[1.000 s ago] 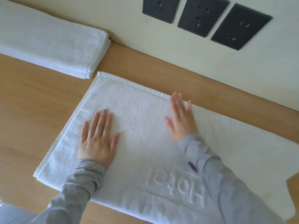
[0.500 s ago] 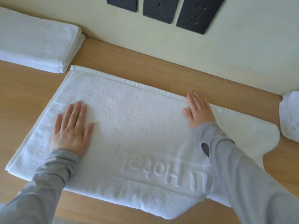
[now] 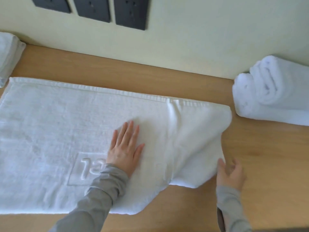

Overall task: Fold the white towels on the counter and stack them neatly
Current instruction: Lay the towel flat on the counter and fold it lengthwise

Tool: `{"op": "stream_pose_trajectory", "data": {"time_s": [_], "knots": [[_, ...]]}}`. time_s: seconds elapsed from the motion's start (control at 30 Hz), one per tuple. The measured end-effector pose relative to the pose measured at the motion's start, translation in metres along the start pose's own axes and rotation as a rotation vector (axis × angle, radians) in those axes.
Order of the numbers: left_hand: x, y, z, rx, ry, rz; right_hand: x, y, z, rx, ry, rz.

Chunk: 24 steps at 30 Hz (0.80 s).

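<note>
Left hand (image 3: 125, 148) is planted flat on the big white terry towel (image 3: 58, 123), palm down, fingers straight and a bit spread, not grabbing anything, just pressing the cloth onto the light wooden table (image 3: 267, 156). Its grey sleeve (image 3: 100, 190) crosses an embossed box (image 3: 87, 168) with raised lettering in the towel, so part of that is covered. The towel is spread wide over the left and middle of the table. Its far hem runs roughly along the back edge with a strip of bare wood in between, and its left end goes out of view. Its right end is messier: rumpled, with a crease near the far hem and the near right corner bunched up. Right hand (image 3: 230, 173) sits right at that bunched corner with fingertips against the cloth, but it's blurry, so honestly can't tell if it's pinching the edge or only touching it. At the back right of the table a rolled-up white towel (image 3: 270, 91) sits against the cream wall (image 3: 200, 39), close to the spread towel but not touching. At the back left, folded white towels (image 3: 8, 56) poke into view right by the spread one's far left corner. Three dark grey socket plates (image 3: 93, 7) are on the wall above.
</note>
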State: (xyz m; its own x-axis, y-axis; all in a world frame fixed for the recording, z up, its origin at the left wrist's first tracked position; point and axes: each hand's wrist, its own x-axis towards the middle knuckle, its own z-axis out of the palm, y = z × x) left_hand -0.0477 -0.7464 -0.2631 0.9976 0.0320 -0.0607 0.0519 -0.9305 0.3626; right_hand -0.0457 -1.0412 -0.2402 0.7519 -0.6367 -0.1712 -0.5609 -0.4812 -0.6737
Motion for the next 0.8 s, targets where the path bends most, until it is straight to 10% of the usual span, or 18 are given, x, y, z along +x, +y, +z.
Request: {"op": "stream_pose_trajectory", "data": {"time_s": [0.13, 0.3, 0.53, 0.8], "knots": [[0.004, 0.002, 0.014, 0.102, -0.009, -0.03, -0.006, 0.018, -0.004, 0.288, -0.155, 0.244], [0.004, 0.003, 0.018, 0.135, -0.011, -0.042, -0.012, -0.004, 0.008, 0.477, -0.396, 0.127], [0.004, 0.007, 0.015, 0.141, -0.016, -0.053, 0.019, -0.006, -0.051, 0.019, -0.207, -0.182], [0.004, 0.008, 0.013, 0.143, -0.007, -0.052, 0.02, 0.076, -0.07, -0.108, -0.313, 0.107]]}}
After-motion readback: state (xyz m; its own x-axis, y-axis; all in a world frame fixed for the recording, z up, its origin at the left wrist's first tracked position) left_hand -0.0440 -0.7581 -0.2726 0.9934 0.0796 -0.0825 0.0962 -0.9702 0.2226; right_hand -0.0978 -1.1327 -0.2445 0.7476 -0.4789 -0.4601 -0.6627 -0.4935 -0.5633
